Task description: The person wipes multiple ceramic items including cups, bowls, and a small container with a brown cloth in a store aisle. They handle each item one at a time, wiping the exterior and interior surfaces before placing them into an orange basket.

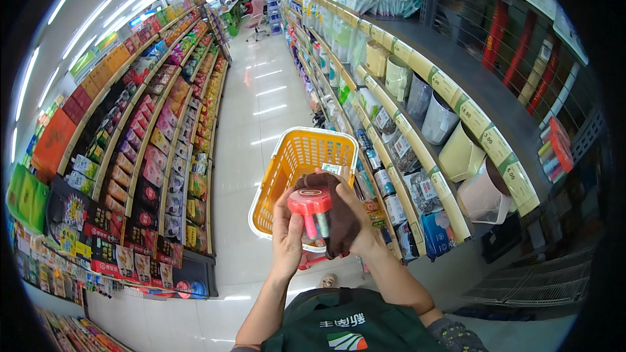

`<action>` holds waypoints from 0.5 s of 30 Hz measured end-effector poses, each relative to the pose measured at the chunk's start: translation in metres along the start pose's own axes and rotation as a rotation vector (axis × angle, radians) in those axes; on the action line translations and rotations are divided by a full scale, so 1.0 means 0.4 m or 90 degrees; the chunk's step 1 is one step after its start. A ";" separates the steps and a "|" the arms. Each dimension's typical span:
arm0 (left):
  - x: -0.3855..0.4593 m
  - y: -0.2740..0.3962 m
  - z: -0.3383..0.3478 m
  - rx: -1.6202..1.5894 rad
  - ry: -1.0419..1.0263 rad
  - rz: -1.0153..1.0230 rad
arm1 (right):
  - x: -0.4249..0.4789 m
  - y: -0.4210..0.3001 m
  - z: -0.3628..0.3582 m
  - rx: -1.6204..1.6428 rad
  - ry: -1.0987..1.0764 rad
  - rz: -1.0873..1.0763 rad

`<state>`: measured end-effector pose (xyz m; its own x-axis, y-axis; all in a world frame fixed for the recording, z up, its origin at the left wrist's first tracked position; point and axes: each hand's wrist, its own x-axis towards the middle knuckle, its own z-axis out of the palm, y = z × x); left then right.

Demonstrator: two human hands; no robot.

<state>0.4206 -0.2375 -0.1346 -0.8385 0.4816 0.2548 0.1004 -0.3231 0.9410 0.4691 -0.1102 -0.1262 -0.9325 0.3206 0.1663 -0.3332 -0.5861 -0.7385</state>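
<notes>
My left hand (288, 230) grips a small clear container with a red scalloped lid (309, 200). Coloured rolls, perhaps thread spools, show through its side. A brown cloth item (342, 225) is held in my right hand (359, 220), bunched right beside the container. My right fingers are partly hidden behind the cloth. Below both hands stands a yellow plastic shopping basket with a white rim (254, 205). Inside it lies a labelled pack (332, 168), partly covered by my hands.
Snack shelves (161, 142) line the left side. On the right, a shelf rack with price tags (469, 107) holds plastic jugs (462, 151) and bagged goods. A similar red-lidded pack (557, 146) sits at far right. Along the tiled aisle (259, 93), a pink office chair (257, 14) stands far off.
</notes>
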 end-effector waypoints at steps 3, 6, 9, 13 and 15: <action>0.005 -0.007 -0.029 0.245 0.026 0.025 | -0.005 -0.009 0.016 -0.209 0.093 -0.120; 0.011 0.011 -0.009 0.181 -0.022 0.022 | -0.008 -0.010 0.033 -0.283 0.168 -0.233; 0.004 -0.004 0.001 0.168 -0.021 0.040 | -0.003 0.000 0.012 -0.507 0.194 -0.321; -0.003 0.010 0.009 0.104 -0.048 0.029 | -0.010 -0.023 0.038 -0.363 0.201 -0.178; -0.004 0.006 0.009 0.089 -0.036 0.057 | 0.000 -0.013 0.043 -0.032 0.126 -0.084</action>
<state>0.4240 -0.2361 -0.1321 -0.7916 0.5029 0.3470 0.2496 -0.2521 0.9349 0.4685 -0.1200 -0.1110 -0.8347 0.5337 0.1356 -0.4378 -0.4937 -0.7514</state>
